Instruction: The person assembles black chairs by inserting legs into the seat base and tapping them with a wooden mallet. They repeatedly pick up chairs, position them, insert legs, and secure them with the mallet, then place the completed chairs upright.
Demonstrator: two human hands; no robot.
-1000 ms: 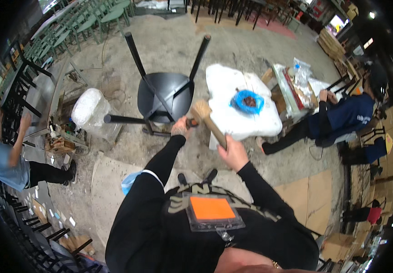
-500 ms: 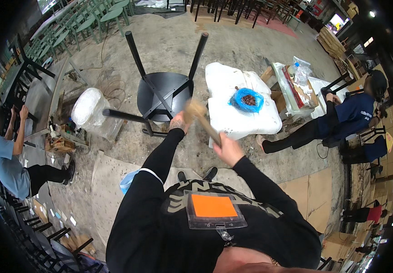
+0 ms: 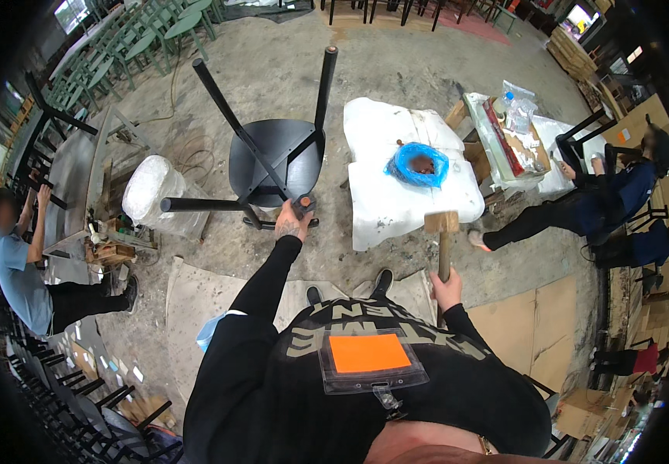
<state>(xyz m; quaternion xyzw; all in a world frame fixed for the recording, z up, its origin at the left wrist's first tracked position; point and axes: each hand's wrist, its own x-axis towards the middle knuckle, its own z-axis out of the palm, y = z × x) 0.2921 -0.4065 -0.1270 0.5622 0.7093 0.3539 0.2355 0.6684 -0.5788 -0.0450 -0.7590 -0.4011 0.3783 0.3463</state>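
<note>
A black chair stands upside down in front of me, its legs and cross braces pointing up. My left hand is closed round the chair leg nearest me, whose end shows a small brown piece. The far right leg's tip also looks brown. Off to the right, my right hand grips the handle of a wooden mallet, head up and apart from the chair. Beyond the mallet, a blue plastic bag of small brown pieces sits open on a white padded surface.
A wrapped white bundle stands left of the chair. One person works at a bench on the left; another handles a dark chair on the right. Cardboard sheets lie on the floor. Green chairs stand far left.
My right hand has swung the mallet away from the chair leg, right and back toward me. The left hand stays at the leg, whose brown end now shows.
</note>
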